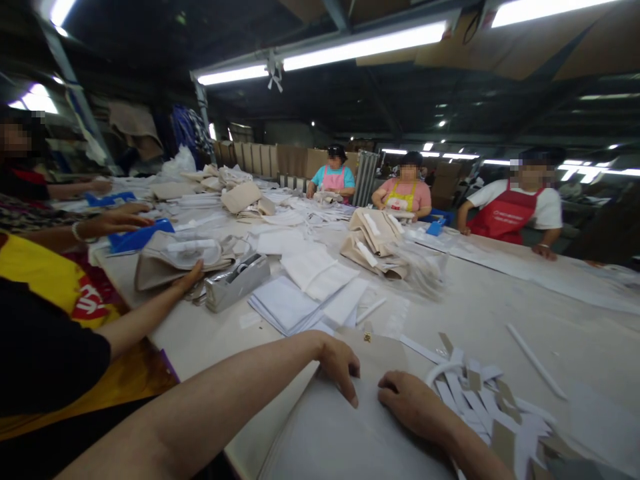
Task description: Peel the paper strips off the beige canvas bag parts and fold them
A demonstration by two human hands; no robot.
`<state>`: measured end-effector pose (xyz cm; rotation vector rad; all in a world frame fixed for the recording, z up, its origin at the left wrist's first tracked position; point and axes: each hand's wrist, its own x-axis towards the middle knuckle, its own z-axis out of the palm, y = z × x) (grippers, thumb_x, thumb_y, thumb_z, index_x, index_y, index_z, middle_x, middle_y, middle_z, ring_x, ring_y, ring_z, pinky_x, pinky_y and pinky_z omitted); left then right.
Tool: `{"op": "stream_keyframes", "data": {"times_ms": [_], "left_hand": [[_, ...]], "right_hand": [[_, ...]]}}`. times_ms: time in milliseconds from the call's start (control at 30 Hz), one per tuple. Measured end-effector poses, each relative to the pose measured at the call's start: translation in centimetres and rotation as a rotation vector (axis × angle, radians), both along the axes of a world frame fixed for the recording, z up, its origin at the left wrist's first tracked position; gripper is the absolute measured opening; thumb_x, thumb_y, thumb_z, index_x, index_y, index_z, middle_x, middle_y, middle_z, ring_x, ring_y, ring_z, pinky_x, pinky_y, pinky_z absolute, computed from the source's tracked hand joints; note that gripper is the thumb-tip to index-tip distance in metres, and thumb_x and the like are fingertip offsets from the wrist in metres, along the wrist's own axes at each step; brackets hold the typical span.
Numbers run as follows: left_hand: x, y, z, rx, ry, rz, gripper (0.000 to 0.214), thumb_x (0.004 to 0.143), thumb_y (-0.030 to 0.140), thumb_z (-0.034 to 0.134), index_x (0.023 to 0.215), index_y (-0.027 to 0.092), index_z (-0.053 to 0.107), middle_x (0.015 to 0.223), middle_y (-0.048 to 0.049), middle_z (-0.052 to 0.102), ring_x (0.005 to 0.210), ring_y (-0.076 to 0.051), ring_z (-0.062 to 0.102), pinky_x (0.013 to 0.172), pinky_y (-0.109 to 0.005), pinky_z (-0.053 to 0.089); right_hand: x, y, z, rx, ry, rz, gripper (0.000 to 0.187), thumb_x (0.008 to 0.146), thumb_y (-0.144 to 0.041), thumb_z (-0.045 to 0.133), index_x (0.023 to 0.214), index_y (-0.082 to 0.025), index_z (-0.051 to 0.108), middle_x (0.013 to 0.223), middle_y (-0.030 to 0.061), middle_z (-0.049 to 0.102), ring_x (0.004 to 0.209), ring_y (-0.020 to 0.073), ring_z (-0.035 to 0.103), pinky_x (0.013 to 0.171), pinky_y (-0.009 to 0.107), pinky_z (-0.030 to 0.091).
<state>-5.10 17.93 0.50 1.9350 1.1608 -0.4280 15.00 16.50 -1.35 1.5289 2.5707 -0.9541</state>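
Pale sheets (345,440): lying stacked at the tabletop's (480,303) near edge
Left hand (341,363): hovering half curled over them, thumb and fingers standing apart, holding nothing visible
Right hand (411,400): bending loosely over them; I cannot tell if it is gripping
White strips (454,393): lying beside this wrist; a sideways sweep could be dragging them in

Overhead: I see lit tube lamps (365,48).
Far side: three co-workers (513,213) in pink, yellow, red aprons; brown panels (293,161) behind.
Table left: I've got grey dispenser (233,288), blue plastic piece (143,237).
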Motion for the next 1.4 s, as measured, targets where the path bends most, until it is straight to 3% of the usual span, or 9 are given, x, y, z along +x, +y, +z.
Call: {"op": "stream_keyframes", "data": {"times_ms": [200, 333, 533, 700, 900, 1067, 1200, 1300, 1400], "left_hand": [[-0.3, 0.1, 0.8, -0.008, -0.009, 0.013, 0.064, 0.056, 0.06, 0.068, 0.108, 0.024, 0.058, 0.108, -0.004, 0.062, 0.1, -0.025, 0.058, 0.086, -0.035, 0.046], [-0.5, 0.3, 0.5, -0.018, -0.051, 0.003, 0.064, 0.055, 0.06, 0.069, 0.107, 0.024, 0.057, 0.108, -0.003, 0.061, 0.101, -0.024, 0.057, 0.089, -0.036, 0.045], [-1.2, 0.5, -0.3, -0.106, -0.161, 0.095, 0.07, 0.055, 0.058, 0.072, 0.114, 0.024, 0.054, 0.112, -0.004, 0.058, 0.105, -0.024, 0.055, 0.089, -0.035, 0.046], [-1.7, 0.3, -0.3, -0.123, -0.212, 0.151, 0.078, 0.054, 0.055, 0.074, 0.122, 0.025, 0.05, 0.128, -0.0066, 0.051, 0.113, -0.023, 0.051, 0.094, -0.035, 0.044], [-1.9, -0.3, 0.2, 0.025, -0.099, 0.2, 0.072, 0.05, 0.061, 0.073, 0.11, 0.024, 0.06, 0.112, -0.0041, 0.061, 0.103, -0.025, 0.057, 0.093, -0.035, 0.045], [-2.1, -0.2, -1.1, -0.143, -0.263, 0.23, 0.062, 0.052, 0.05, 0.076, 0.107, 0.026, 0.06, 0.099, 0.0007, 0.065, 0.096, -0.022, 0.061, 0.078, -0.028, 0.05], [-2.6, -0.2, -2.2, -0.185, -0.225, 0.231, 0.059, 0.053, 0.057, 0.073, 0.1, 0.023, 0.062, 0.094, -0.0002, 0.067, 0.089, -0.022, 0.063, 0.07, -0.027, 0.052], [-3.3, -0.4, -1.9, -0.119, -0.169, 0.213, 0.057, 0.056, 0.064, 0.067, 0.095, 0.021, 0.064, 0.098, -0.0028, 0.067, 0.093, -0.024, 0.062, 0.081, -0.033, 0.05], [-3.5, -0.6, -0.3, 0.025, -0.106, 0.198, 0.071, 0.056, 0.068, 0.065, 0.108, 0.02, 0.06, 0.117, -0.0096, 0.06, 0.11, -0.03, 0.053, 0.097, -0.042, 0.04]], "right_hand": [[0.4, 3.0, -0.1, -0.183, 0.03, 0.071, 0.033, 0.081, -0.036, 0.04, 0.056, -0.016, 0.048, 0.054, -0.0011, 0.046, 0.053, 0.0111, 0.04, 0.051, 0.026, 0.029], [0.3, 3.6, -0.2, -0.229, 0.008, 0.111, 0.029, 0.077, -0.034, 0.046, 0.054, -0.016, 0.045, 0.052, -0.0025, 0.04, 0.052, 0.0103, 0.035, 0.05, 0.026, 0.025], [0.8, 3.4, -0.3, -0.327, 0.036, 0.153, 0.04, 0.081, -0.048, 0.042, 0.056, -0.017, 0.038, 0.052, -0.0044, 0.031, 0.049, 0.009, 0.027, 0.047, 0.025, 0.023], [1.2, 3.0, -0.5, -0.275, 0.055, 0.136, 0.034, 0.08, -0.043, 0.045, 0.059, -0.016, 0.045, 0.058, -0.003, 0.039, 0.057, 0.0104, 0.036, 0.053, 0.024, 0.029], [1.4, 2.6, -0.9, -0.247, 0.08, 0.126, 0.03, 0.078, -0.041, 0.046, 0.062, -0.016, 0.049, 0.061, -0.0027, 0.043, 0.061, 0.0113, 0.04, 0.056, 0.024, 0.031], [1.6, 2.2, -1.0, -0.263, 0.086, 0.115, 0.03, 0.078, -0.041, 0.046, 0.064, -0.016, 0.05, 0.061, -0.0028, 0.044, 0.06, 0.0114, 0.041, 0.056, 0.024, 0.032], [1.6, 2.1, -1.0, -0.236, 0.075, 0.111, 0.031, 0.078, -0.042, 0.046, 0.061, -0.016, 0.049, 0.061, -0.0026, 0.044, 0.061, 0.012, 0.042, 0.057, 0.025, 0.031], [1.5, 2.3, -1.1, -0.218, 0.061, 0.115, 0.032, 0.079, -0.043, 0.045, 0.061, -0.016, 0.049, 0.062, -0.002, 0.046, 0.062, 0.0128, 0.043, 0.058, 0.026, 0.031], [1.5, 2.6, -1.4, -0.21, 0.066, 0.144, 0.033, 0.08, -0.043, 0.045, 0.061, -0.016, 0.05, 0.064, -0.0014, 0.048, 0.065, 0.0136, 0.045, 0.06, 0.026, 0.032]]}}
